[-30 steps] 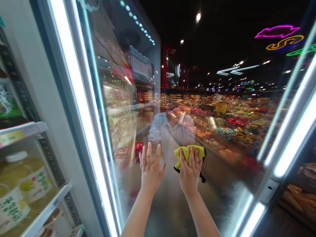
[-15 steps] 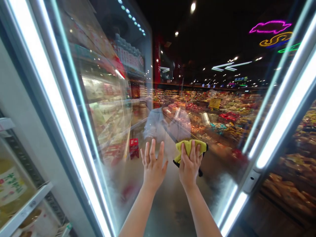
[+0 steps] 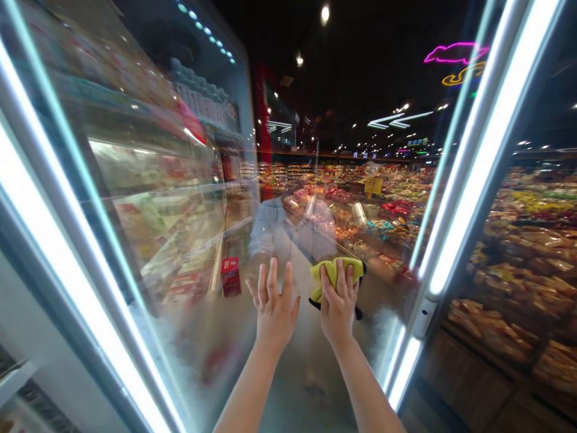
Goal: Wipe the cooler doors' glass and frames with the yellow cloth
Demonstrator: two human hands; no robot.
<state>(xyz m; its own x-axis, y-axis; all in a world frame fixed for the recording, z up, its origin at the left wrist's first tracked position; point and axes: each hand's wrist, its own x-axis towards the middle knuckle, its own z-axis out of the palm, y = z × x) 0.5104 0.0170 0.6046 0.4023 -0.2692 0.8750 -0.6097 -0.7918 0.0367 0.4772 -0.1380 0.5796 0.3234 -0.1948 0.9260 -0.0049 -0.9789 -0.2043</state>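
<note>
My left hand (image 3: 273, 307) is raised with its fingers spread, palm toward the glass door (image 3: 306, 361) in front of me. Whether the palm touches the pane cannot be told. Beside it, my right hand (image 3: 337, 313) holds a yellow cloth (image 3: 317, 273) with dark edging flat against the glass. The fingers lie over the cloth and cover part of it. Misty fog whitens the lower part of the pane, and a faint reflection of a person in a light shirt (image 3: 265, 231) shows in it.
Bright light strips line the door's left frame (image 3: 58, 252) and right frame (image 3: 478, 174). A shelf edge (image 3: 18, 382) juts in at lower left. Past the door, packaged goods (image 3: 532, 288) are heaped at right. A red box (image 3: 231, 276) shows through the glass.
The view has turned right, with the door frame shifting left in the picture. Both hands keep almost the same pose, the left spread and the right on the cloth.
</note>
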